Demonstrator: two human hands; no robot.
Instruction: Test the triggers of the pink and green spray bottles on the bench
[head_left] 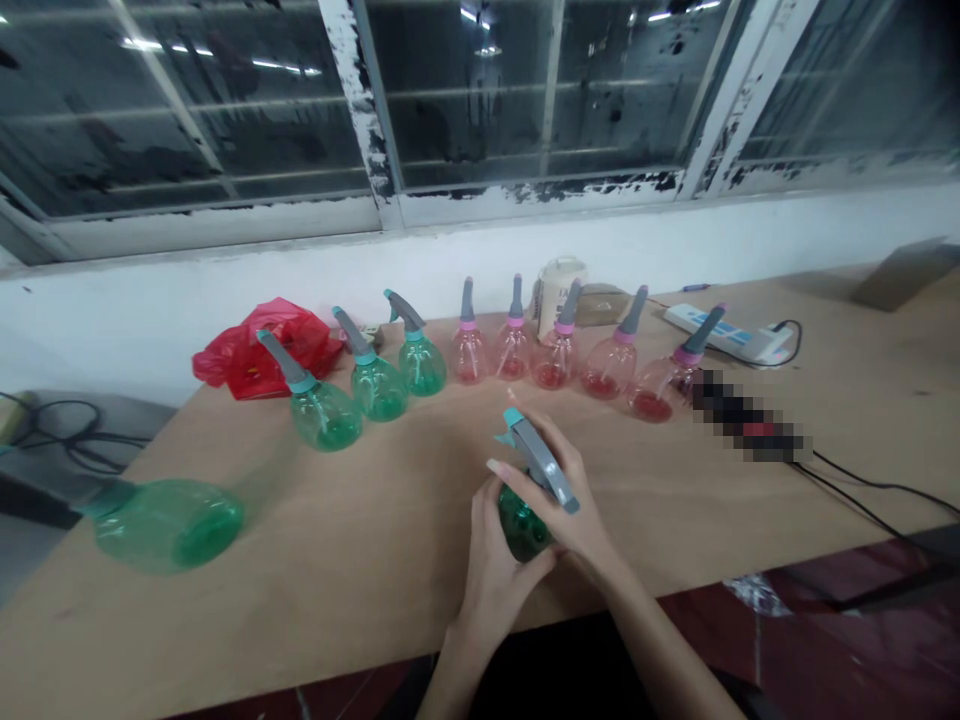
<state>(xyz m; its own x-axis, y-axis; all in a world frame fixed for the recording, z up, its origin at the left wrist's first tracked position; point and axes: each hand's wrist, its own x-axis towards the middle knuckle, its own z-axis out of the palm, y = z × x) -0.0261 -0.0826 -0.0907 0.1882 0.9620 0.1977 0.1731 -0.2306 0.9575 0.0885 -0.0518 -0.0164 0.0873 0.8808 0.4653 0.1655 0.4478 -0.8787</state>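
Both my hands hold one green spray bottle (pixel 521 525) above the near edge of the wooden table (pixel 390 560). My left hand (pixel 495 565) wraps round the bottle's round green body from below. My right hand (pixel 570 500) is closed over its grey and teal trigger head (pixel 538 458), fingers curled round the neck. Further back stand three more green spray bottles (pixel 326 412) on the left. To the right of those runs a row of several pink spray bottles (pixel 551 362). A green bottle body without a head (pixel 169 522) lies on its side at the left.
A red plastic bag (pixel 262 345) lies at the back left. A white jar (pixel 559 290) and a white power strip (pixel 731 335) sit at the back right, with black cables (pixel 862 495) trailing right. A wall and windows rise behind the table.
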